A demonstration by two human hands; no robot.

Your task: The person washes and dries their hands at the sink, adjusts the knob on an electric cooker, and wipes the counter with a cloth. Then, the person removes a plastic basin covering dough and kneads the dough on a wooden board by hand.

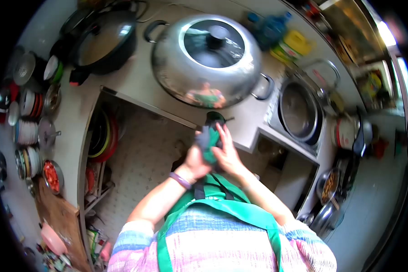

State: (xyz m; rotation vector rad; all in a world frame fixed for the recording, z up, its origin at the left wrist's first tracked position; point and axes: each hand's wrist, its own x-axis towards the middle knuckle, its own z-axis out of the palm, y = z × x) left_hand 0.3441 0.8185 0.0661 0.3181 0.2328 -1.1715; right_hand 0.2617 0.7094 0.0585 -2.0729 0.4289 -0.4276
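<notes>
My left hand (196, 159) is closed round a bunched dark grey and green cloth (208, 141) in front of my green apron (222, 186). My right hand (227, 152) presses on the same cloth from the other side, its fingers pointing up along it. Blur hides whether the cloth is part of the apron. Just beyond my fingertips is a dark round thing (215, 119) whose kind I cannot make out. A large steel wok (199, 86) under a domed lid with a glass window stands on the counter ahead.
A black pan with a glass lid (106, 38) stands back left. At the right, a steel basin (298, 109) sits in the sink. A yellow bottle (291, 46) is behind it. Stacked bowls (27, 131), a bowl of red food (52, 177) and a wooden board (61, 217) line the left.
</notes>
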